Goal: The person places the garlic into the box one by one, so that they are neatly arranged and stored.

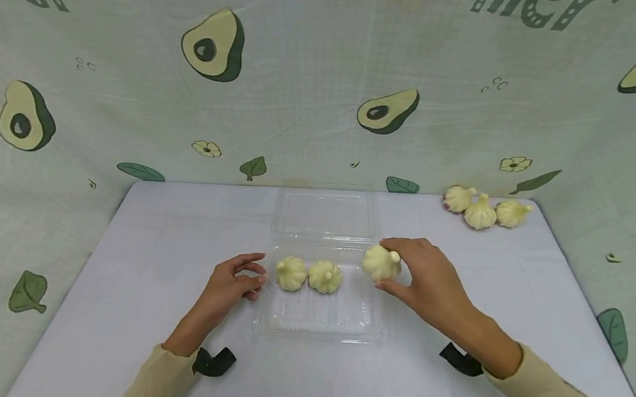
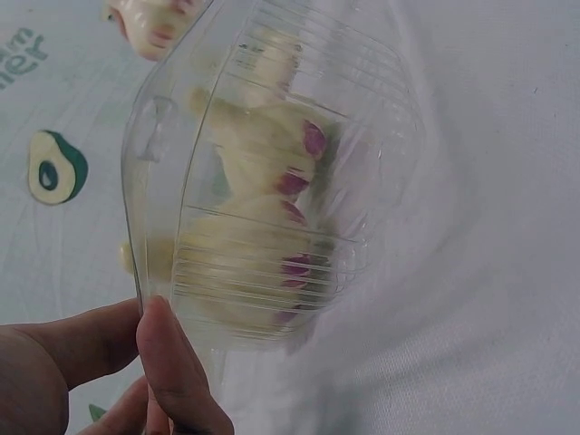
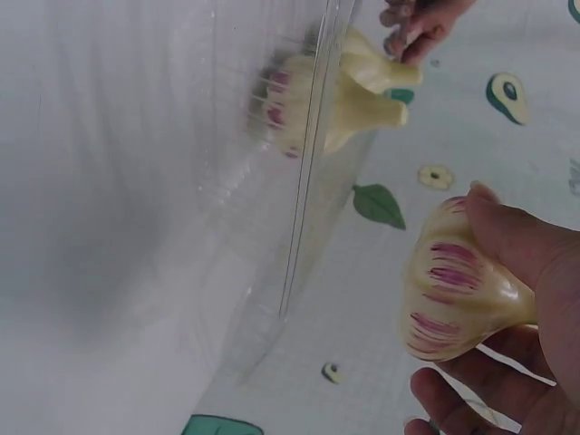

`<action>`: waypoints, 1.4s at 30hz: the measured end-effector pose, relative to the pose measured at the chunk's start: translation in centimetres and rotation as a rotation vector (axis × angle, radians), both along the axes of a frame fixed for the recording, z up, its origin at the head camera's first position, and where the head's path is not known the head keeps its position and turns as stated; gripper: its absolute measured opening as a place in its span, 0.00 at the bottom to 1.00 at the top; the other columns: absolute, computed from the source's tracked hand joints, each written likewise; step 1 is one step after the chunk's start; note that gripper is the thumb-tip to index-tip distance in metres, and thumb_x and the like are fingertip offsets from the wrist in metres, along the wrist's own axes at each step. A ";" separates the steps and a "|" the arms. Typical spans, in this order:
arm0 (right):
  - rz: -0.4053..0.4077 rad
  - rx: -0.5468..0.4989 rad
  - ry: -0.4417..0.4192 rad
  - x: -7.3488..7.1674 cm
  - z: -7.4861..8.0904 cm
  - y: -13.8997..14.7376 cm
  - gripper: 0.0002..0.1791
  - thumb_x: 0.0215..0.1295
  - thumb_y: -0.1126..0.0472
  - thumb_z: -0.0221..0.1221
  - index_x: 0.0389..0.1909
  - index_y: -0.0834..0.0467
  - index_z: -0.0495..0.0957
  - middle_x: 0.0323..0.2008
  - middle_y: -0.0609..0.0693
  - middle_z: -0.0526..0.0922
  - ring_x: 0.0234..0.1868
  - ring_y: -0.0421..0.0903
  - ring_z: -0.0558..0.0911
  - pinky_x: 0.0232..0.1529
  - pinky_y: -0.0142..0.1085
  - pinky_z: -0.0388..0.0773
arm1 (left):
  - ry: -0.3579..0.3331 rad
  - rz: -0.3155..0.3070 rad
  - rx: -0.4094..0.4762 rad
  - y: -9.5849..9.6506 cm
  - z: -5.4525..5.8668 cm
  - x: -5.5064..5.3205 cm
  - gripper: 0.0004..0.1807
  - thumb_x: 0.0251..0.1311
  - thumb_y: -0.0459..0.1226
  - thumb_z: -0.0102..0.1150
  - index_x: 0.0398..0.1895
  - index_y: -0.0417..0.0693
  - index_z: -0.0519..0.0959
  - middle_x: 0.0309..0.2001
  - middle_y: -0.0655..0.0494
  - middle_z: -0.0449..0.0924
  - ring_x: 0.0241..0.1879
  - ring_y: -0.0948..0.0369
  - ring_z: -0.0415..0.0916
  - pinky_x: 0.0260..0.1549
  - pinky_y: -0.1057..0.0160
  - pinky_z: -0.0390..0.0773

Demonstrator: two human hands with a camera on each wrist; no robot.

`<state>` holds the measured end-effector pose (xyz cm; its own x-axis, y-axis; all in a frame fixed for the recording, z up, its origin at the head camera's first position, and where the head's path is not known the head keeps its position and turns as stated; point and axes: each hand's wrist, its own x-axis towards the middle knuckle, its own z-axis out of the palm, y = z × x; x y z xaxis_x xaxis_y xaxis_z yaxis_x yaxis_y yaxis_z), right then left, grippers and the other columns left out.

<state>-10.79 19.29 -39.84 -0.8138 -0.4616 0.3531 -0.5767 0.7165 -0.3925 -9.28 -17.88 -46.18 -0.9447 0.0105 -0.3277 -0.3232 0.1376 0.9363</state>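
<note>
A clear plastic clamshell container [image 1: 314, 322] lies opened on the table, its lid [image 1: 324, 216] folded back away from me. Inside its far-left part two garlic bulbs sit side by side, the left bulb [image 1: 291, 273] touching or nearly touching the right bulb [image 1: 324, 276]. My left hand [image 2: 163, 367] pinches the container's left rim between thumb and finger. Between the thumb and fingers of my right hand [image 1: 434, 281] is a third garlic bulb [image 3: 462, 285], pale with purple streaks, held above the container's right edge.
Three more garlic bulbs [image 1: 480, 212] cluster at the table's far right corner. The white-covered table [image 1: 170, 219] meets an avocado-print cloth [image 1: 308, 90] behind and at both sides. A black strap [image 1: 215, 361] shows at the left wrist and another strap [image 1: 462, 360] at the right.
</note>
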 end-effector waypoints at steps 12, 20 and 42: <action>0.082 0.045 0.037 0.3 -1.6 -1.7 0.37 0.48 0.55 0.84 0.59 0.60 0.82 0.57 0.53 0.86 0.57 0.54 0.82 0.56 0.51 0.82 | -0.001 0.004 -0.002 0.0 -0.1 0.1 0.28 0.70 0.26 0.64 0.73 0.39 0.74 0.51 0.45 0.79 0.35 0.61 0.83 0.30 0.68 0.85; 0.105 0.112 0.084 0.1 -2.5 -2.6 0.37 0.48 0.54 0.84 0.59 0.61 0.82 0.56 0.54 0.85 0.56 0.55 0.82 0.57 0.51 0.82 | 0.000 0.010 0.008 -0.1 -0.1 0.1 0.28 0.70 0.25 0.64 0.73 0.39 0.74 0.51 0.45 0.79 0.35 0.60 0.83 0.30 0.68 0.85; 0.107 0.227 0.080 -0.7 -3.9 -3.8 0.33 0.46 0.55 0.85 0.53 0.58 0.82 0.53 0.54 0.83 0.57 0.56 0.79 0.63 0.54 0.76 | 0.014 -0.001 0.016 0.0 -0.2 0.0 0.28 0.69 0.25 0.64 0.72 0.37 0.74 0.50 0.45 0.79 0.33 0.63 0.82 0.29 0.69 0.84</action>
